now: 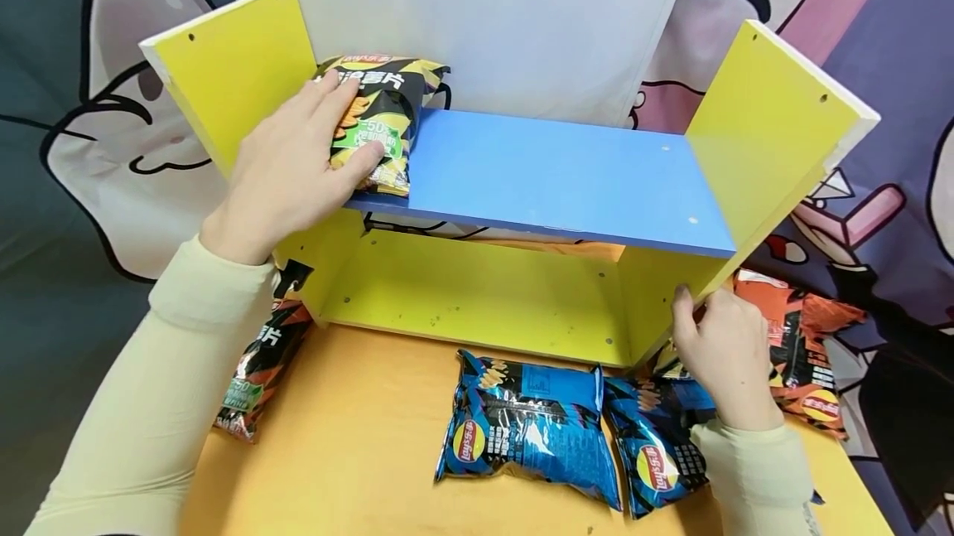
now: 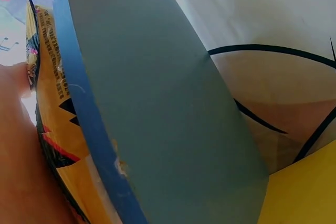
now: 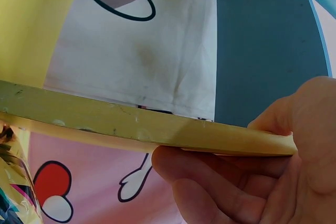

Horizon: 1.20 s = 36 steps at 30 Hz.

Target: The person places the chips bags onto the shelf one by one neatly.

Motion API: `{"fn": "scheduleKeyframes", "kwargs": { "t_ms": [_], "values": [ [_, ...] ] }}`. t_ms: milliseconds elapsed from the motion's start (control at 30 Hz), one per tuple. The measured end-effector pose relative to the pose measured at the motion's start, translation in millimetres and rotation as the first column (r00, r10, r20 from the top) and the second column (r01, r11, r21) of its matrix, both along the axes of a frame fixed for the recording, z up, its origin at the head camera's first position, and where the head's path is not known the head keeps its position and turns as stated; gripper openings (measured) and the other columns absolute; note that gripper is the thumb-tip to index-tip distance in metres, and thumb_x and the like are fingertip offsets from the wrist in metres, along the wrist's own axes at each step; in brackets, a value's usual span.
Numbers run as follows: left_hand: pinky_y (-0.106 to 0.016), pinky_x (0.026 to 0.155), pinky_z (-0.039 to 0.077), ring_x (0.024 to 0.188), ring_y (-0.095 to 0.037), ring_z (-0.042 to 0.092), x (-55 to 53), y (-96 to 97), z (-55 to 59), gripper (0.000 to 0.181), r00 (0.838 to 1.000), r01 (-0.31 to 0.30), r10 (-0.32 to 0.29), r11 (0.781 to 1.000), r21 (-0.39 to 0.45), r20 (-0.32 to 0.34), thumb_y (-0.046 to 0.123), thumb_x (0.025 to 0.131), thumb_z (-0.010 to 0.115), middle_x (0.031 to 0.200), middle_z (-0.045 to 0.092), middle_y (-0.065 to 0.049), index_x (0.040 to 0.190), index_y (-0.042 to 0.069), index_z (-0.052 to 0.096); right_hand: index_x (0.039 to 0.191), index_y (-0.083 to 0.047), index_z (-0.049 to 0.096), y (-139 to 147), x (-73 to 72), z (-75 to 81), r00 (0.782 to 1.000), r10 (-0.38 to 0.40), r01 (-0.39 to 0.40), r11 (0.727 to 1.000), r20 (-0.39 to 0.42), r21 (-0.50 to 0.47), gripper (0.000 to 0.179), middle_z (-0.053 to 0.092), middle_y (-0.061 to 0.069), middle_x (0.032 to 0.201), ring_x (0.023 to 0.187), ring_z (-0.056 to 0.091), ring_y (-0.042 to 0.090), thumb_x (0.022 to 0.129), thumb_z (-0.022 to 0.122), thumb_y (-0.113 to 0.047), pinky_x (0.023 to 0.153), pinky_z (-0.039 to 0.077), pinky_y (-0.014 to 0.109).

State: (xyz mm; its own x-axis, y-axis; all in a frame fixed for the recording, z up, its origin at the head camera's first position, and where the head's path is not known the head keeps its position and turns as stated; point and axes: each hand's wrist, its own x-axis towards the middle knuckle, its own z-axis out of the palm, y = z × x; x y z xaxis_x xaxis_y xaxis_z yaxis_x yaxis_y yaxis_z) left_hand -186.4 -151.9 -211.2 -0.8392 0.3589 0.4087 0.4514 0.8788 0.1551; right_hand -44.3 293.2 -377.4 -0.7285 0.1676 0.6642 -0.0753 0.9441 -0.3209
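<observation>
- The bag point(image 1: 389, 120) is at the left end of the blue shelf point(image 1: 566, 176), beside the left panel point(image 1: 238, 64).
- The left hand point(image 1: 289, 163) is by far the nearer: its fingers stretch out over the bag, resting on it, unclenched, and most of the bag shows to their right.
- Its long axis runs across the shelf's length; flat or leaning, I can't tell from here.
- The right hand point(image 1: 729, 358) grips the right panel's point(image 1: 778, 113) edge, thumb inside, fingers outside, well apart from the bag.
</observation>
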Motion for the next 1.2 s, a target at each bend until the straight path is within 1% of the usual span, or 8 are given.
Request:
{"fn": "scheduleKeyframes", "kwargs": {
  "t_ms": [100,267,467,633,800,1000,1200],
  "values": [
    [-0.07,0.114,0.03,0.159,-0.035,0.024,2.2,-1.7,-1.7,0.078,1.0,-0.005,0.005,1.0,0.019,-0.012,0.063,0.1,0.039,0.174,0.017,0.0,0.167,0.027,0.021,0.057,-0.012,0.046,-1,0.0,-0.4,1.0,0.007,-0.007,1.0,-0.006,0.004,0.047,0.041,0.003,0.047,0.04,0.032,0.016,0.102,0.054,-0.021,0.037,0.023,0.027],
    [-0.07,0.113,0.032,0.156,-0.036,0.03,5.4,-3.5,-5.5,0.076,0.999,0.005,-0.003,0.999,0.053,-0.045,0.062,0.1,0.041,0.173,0.022,-0.001,0.166,0.027,0.025,0.057,-0.012,0.045,-2,0.6,-0.2,1.0,0.016,-0.016,1.0,-0.012,0.002,0.047,0.04,0.003,0.046,0.039,0.032,0.015,0.102,0.054,-0.021,0.036,0.022,0.027],
    [-0.069,0.113,0.033,0.153,-0.037,0.035,7.3,-3.8,-9.1,0.074,0.996,0.027,-0.02,0.996,0.083,-0.089,0.06,0.1,0.043,0.172,0.027,-0.002,0.164,0.025,0.031,0.058,-0.011,0.047,-2,1.3,-0.3,1.0,0.008,-0.008,1.0,-0.001,-0.009,0.046,0.042,0.004,0.047,0.04,0.033,0.015,0.102,0.054,-0.021,0.037,0.023,0.027],
    [-0.066,0.116,0.033,0.152,-0.035,0.037,8.9,-5.0,-11.0,0.073,0.993,0.045,-0.032,0.993,0.113,-0.115,0.059,0.099,0.045,0.171,0.03,-0.001,0.163,0.025,0.034,0.059,-0.011,0.048,-2,1.3,-0.7,1.0,-0.002,0.002,1.0,0.003,-0.015,0.045,0.044,0.005,0.048,0.04,0.034,0.016,0.102,0.054,-0.022,0.037,0.024,0.027],
    [-0.064,0.118,0.032,0.151,-0.036,0.039,10.7,-7.2,-13.1,0.072,0.987,0.064,-0.041,0.987,0.147,-0.157,0.056,0.099,0.049,0.169,0.035,-0.003,0.161,0.021,0.04,0.058,-0.011,0.047,-1,0.8,-1.0,1.0,-0.002,0.002,1.0,0.001,-0.015,0.046,0.043,0.005,0.047,0.04,0.034,0.016,0.103,0.054,-0.022,0.037,0.023,0.027],
    [-0.06,0.116,0.036,0.145,-0.035,0.046,12.2,-8.9,-16.1,0.067,0.971,0.092,-0.041,0.974,0.209,-0.237,0.051,0.096,0.059,0.161,0.046,-0.005,0.152,0.015,0.052,0.057,-0.012,0.046,-2,0.5,-0.9,1.0,0.002,-0.003,1.0,-0.003,-0.014,0.047,0.041,0.003,0.047,0.04,0.033,0.016,0.103,0.054,-0.022,0.037,0.023,0.027],
    [-0.057,0.114,0.038,0.139,-0.034,0.051,14.2,-11.1,-19.7,0.062,0.946,0.129,-0.042,0.958,0.256,-0.32,0.048,0.094,0.062,0.154,0.054,-0.007,0.144,0.012,0.06,0.057,-0.012,0.046,-1,0.1,0.0,1.0,0.001,-0.001,1.0,0.001,-0.016,0.048,0.041,0.003,0.047,0.04,0.032,0.016,0.103,0.055,-0.022,0.036,0.022,0.028]
  ]
}}
